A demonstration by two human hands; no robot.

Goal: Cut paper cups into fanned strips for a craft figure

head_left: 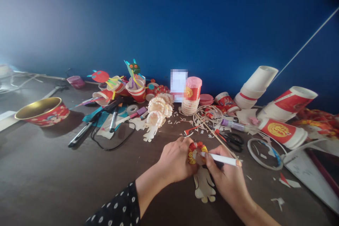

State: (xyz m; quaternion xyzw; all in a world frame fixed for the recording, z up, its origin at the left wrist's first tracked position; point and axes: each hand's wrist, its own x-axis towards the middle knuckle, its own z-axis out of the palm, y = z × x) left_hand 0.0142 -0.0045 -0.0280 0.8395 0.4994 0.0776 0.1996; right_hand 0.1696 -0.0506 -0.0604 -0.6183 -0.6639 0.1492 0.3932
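In the head view my left hand [176,159] is closed on a paper cutout figure [204,183]. The figure has a round head ringed by a curled red and yellow fringe [191,155], and its pale body with rounded limbs points toward me. My right hand [229,176] grips a white marker pen [224,159] with an orange end. The pen's tip is at the figure's round head; whether it touches the paper I cannot tell. Just beyond my hands lie several similar pale fringed cutouts [156,118], bunched in a row.
Stacked paper cups [192,95] stand at the back, with more leaning or lying cups [280,130] at right. Black-handled scissors [234,141], a tape ring [265,153] and paper scraps lie near my right hand. At left are a red bowl [50,116] and a black marker [113,120].
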